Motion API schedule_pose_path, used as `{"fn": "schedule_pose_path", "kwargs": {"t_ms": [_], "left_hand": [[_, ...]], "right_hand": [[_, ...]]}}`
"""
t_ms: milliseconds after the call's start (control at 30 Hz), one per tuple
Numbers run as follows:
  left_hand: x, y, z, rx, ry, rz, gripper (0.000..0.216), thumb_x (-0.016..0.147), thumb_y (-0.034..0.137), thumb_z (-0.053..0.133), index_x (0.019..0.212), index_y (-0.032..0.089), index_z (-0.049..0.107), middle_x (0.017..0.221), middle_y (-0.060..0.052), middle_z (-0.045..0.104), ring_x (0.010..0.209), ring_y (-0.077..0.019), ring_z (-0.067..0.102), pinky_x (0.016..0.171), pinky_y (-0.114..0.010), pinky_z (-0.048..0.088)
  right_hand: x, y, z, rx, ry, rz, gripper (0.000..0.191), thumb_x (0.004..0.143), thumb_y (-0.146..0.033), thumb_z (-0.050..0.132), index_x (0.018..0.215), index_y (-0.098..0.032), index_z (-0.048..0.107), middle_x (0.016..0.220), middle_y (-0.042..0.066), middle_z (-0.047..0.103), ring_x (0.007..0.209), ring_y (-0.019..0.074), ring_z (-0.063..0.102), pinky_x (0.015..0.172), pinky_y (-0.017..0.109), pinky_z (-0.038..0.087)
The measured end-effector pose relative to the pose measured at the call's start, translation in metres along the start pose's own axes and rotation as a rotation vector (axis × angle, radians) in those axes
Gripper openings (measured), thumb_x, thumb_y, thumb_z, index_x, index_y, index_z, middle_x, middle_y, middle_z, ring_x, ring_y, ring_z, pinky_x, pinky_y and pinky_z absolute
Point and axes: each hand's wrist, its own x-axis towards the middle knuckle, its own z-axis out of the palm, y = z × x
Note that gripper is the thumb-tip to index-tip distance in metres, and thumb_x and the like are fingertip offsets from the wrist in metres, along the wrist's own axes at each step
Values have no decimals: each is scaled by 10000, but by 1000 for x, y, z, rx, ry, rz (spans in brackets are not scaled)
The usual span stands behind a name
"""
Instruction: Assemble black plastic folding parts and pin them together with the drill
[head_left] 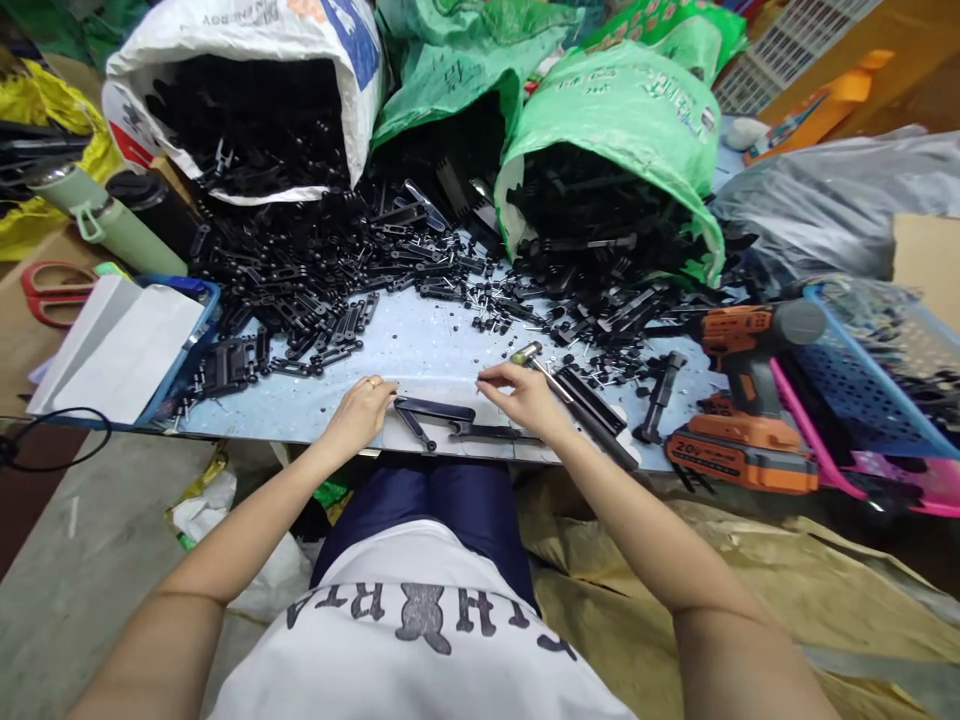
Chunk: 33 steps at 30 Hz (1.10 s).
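Observation:
My left hand is closed, its fingertips pinched at the left end of a black jointed plastic arm. That arm lies near the table's front edge, with a thinner leg angled down from its left end. My right hand is pinched too, raised just right of the arm; a small thin piece seems to be between its fingertips, too small to name. Below it, a second black bar lies along the edge. A hammer rests to the right of my right hand, beside black rails.
Black plastic parts and small screws heap across the table. Behind stand a white sack and green sacks. An orange cordless drill and blue basket are right; scissors and bottle left.

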Motion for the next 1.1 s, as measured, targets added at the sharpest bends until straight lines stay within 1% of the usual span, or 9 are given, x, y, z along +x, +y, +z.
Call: {"fn": "schedule_pose_path", "kwargs": {"t_ms": [100, 200, 267, 433, 600, 700, 900, 1000, 1100], "left_hand": [[2, 9, -7, 131, -77, 6, 234, 888, 135, 389, 976, 138, 606, 859, -87, 562, 848, -209, 516, 767, -331, 459], [8, 17, -13, 222, -179, 72, 255, 859, 56, 376, 923, 127, 613, 847, -91, 556, 834, -208, 504, 742, -323, 462], [10, 19, -13, 275, -195, 119, 269, 835, 14, 381, 917, 124, 612, 854, -92, 562, 843, -206, 510, 750, -322, 462], [6, 11, 3, 186, -38, 188, 165, 886, 135, 443, 919, 137, 604, 795, -64, 584, 793, -174, 547, 748, -300, 480], [-2, 3, 16, 116, 72, 317, 245, 929, 155, 356, 989, 118, 591, 777, -68, 597, 763, -156, 563, 749, -307, 494], [1, 0, 16, 107, 89, 313, 256, 933, 169, 349, 953, 128, 600, 752, -61, 594, 751, -155, 570, 734, -309, 501], [-1, -7, 23, 64, 148, 316, 231, 934, 193, 368, 935, 146, 594, 786, -55, 611, 772, -144, 584, 745, -297, 501], [-8, 1, 28, 122, 147, 291, 249, 931, 169, 359, 856, 147, 595, 733, -43, 600, 743, -136, 580, 741, -287, 488], [-10, 14, 24, 207, 161, 187, 202, 910, 181, 404, 861, 154, 598, 753, -47, 602, 743, -138, 574, 756, -291, 474]], "right_hand": [[-24, -11, 8, 102, 10, 58, 223, 780, -369, 611, 852, -162, 651, 785, 46, 694, 698, 160, 655, 662, 272, 533], [-30, -15, 13, 87, 46, 50, 222, 788, -370, 609, 846, -161, 658, 785, 49, 701, 696, 160, 661, 659, 262, 540], [-31, -17, 15, 37, 57, 10, 208, 805, -360, 594, 855, -170, 662, 792, 47, 703, 707, 162, 665, 665, 261, 540], [-34, -21, 18, -51, 88, -77, 197, 836, -332, 566, 918, -191, 675, 860, 44, 710, 752, 167, 672, 714, 264, 539], [-37, -15, 25, 3, 145, -57, 209, 832, -355, 576, 875, -187, 692, 837, 40, 717, 720, 168, 678, 676, 260, 556], [-39, -14, 25, -55, 179, -118, 202, 849, -338, 556, 876, -191, 692, 875, 46, 716, 791, 177, 680, 753, 279, 556], [-50, -13, 22, -189, 182, -276, 217, 888, -297, 500, 913, -181, 682, 880, 60, 715, 803, 181, 684, 735, 278, 570], [-59, -9, 25, -303, 141, -425, 244, 909, -246, 442, 994, -190, 664, 954, 67, 703, 846, 186, 677, 758, 297, 569], [-64, 2, 27, -379, 114, -497, 277, 896, -260, 457, 1120, -214, 613, 1044, 61, 676, 920, 207, 657, 793, 321, 562]]}}
